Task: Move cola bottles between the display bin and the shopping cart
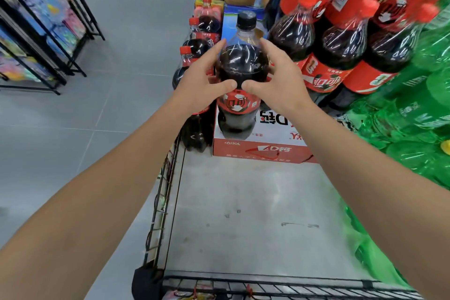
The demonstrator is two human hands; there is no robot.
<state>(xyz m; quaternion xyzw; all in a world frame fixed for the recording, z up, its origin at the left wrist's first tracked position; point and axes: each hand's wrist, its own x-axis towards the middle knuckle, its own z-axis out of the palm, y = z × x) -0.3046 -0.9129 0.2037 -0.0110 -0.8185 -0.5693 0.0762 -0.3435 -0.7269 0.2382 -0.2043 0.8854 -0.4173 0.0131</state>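
A large black-capped cola bottle (242, 66) with a red and black label stands upright on a red and white carton (267, 146) in the display bin. My left hand (204, 80) grips its left shoulder and my right hand (277, 78) grips its right shoulder, thumbs almost meeting at the front. Red-capped cola bottles (192, 56) stand in a row along the bin's left side. Shrink-wrapped packs of red-capped cola (341, 51) are stacked to the right.
The bin's grey floor (255, 214) lies below my arms, with a black wire rim (160, 214) on the left and near edge. Green bottle packs (418, 109) crowd the right. A black rack with colourful goods (41, 27) stands across the grey-tiled aisle.
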